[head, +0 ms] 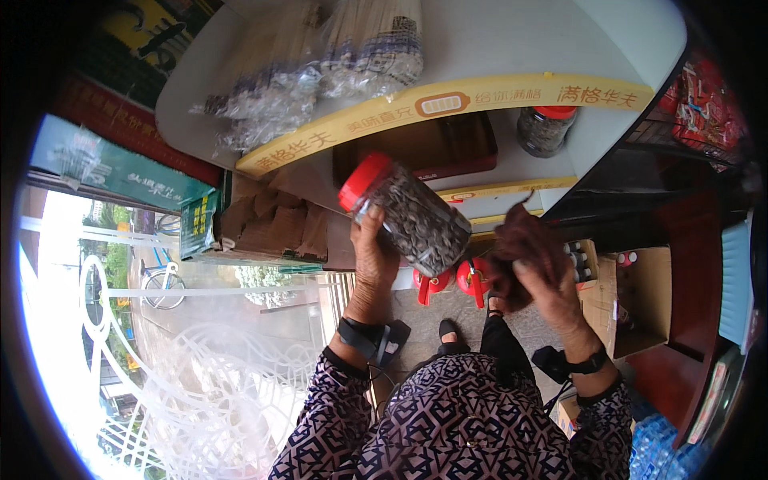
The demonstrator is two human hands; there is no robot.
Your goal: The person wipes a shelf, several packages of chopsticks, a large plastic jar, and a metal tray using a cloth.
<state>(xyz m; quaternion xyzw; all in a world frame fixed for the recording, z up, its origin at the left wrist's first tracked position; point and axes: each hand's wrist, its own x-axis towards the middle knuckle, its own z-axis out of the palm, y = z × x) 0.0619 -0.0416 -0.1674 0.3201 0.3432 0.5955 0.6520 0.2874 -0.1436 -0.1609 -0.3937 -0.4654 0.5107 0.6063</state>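
My left hand (375, 252) grips a clear plastic jar (420, 219) with a red screw lid, tilted in the air in front of the shelves. Dark seeds, perhaps sunflower seeds, fill it. In my right hand (549, 294) a dark maroon cloth (528, 246) hangs bunched up, apart from the jar. A similar red-lidded jar (545, 133) stands on the lower shelf (510, 171), beyond the cloth. Left of that jar, a dark brown box (438, 144) lies on the same shelf.
Plastic-wrapped bundles of thin sticks (324, 54) lie on the top shelf (498, 42). Two red fire extinguishers (474, 277) stand on the floor below. At right are an open cardboard box (645, 300) and packed water bottles (663, 450); a torn carton (273, 225) sits at left beside the glass door (222, 336).
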